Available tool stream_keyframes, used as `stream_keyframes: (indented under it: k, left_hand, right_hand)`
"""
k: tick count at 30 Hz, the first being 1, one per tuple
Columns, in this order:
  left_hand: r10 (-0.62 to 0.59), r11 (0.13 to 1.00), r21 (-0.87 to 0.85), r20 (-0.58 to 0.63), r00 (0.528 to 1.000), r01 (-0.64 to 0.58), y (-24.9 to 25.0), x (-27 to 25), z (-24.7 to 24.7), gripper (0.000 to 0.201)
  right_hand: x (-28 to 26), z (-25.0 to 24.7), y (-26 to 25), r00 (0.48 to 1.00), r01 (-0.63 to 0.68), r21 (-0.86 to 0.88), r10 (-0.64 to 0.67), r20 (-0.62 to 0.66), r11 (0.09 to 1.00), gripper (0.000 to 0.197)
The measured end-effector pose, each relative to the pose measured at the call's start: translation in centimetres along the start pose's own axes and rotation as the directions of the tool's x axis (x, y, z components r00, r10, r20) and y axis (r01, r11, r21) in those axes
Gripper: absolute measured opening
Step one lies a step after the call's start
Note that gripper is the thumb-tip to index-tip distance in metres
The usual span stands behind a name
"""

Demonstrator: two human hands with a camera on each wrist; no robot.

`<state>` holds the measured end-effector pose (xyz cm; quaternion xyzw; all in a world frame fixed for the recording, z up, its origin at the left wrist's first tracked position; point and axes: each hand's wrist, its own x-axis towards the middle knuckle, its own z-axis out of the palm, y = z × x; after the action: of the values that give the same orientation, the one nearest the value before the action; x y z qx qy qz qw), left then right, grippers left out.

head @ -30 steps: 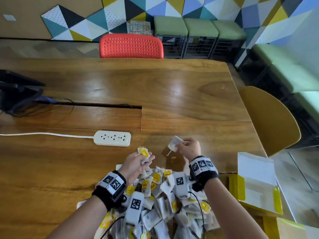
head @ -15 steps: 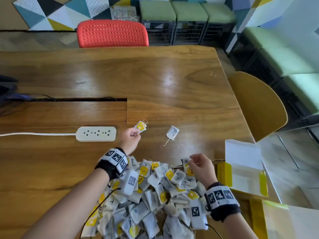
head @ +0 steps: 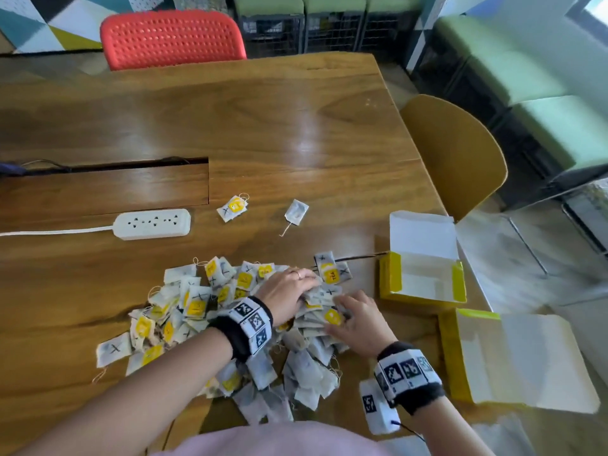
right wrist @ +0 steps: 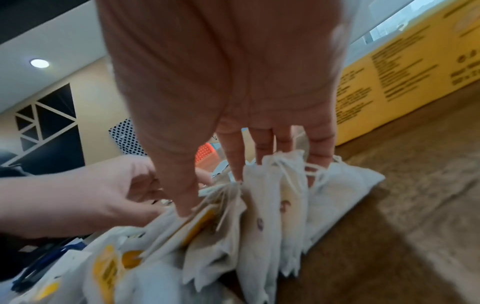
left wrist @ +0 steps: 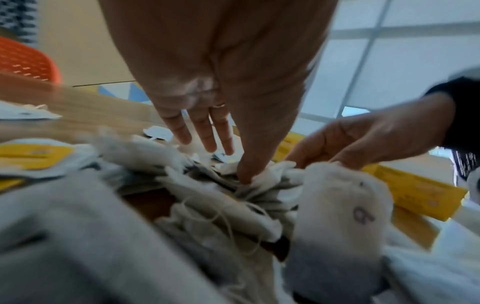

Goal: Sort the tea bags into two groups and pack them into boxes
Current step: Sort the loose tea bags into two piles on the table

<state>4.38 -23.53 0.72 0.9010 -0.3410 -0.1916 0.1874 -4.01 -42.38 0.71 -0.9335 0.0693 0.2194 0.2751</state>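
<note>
A heap of tea bags point(head: 230, 324) lies on the table point(head: 296, 126) at lower centre. Both hands rest on it, the left hand point(head: 286, 294) beside the right hand point(head: 358, 320). Above it lie two single tea bags point(head: 233, 208), apart; left of them, a power strip point(head: 153, 223). Two open boxes point(head: 422, 281) stand at the right edge, chairs point(head: 172, 37) behind.

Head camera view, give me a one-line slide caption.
Both hands, left and right, dig into the tea bag pile beside two open yellow boxes.
</note>
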Motion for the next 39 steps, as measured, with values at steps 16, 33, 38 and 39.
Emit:
stream_keyframes:
  k: [16,33,38,39]
  left_hand:
    - [-0.444,0.731,-0.564,0.034,0.895,0.384,-1.4,0.7,-0.3,0.019]
    - [-0.368,-0.045,-0.934,0.346,0.863,0.355,-0.4,-1.5,-3.4,0.016]
    - [-0.441,-0.056,-0.942,0.321,0.838,0.331,-1.9,-2.3,-3.6,0.009]
    - [-0.443,-0.042,-0.941,0.32,0.838,0.337,-2.1,-2.4,-3.6,0.009]
  right_hand:
    - [3.3,-2.5,-1.8,0.96,-0.109,0.458,0.213,-0.182,0.882,0.015]
    - [6.0,-5.7,-4.3,0.981,0.123,0.55,-0.019,-0.192,0.826,0.022]
    - [8.3,-5.0,-2.2,0.987,0.153,-0.201,-0.139,0.083,0.967,0.065]
    - [8.6,-4.4,-2.1,0.981,0.181,-0.243,-0.156,0.118,0.953,0.073]
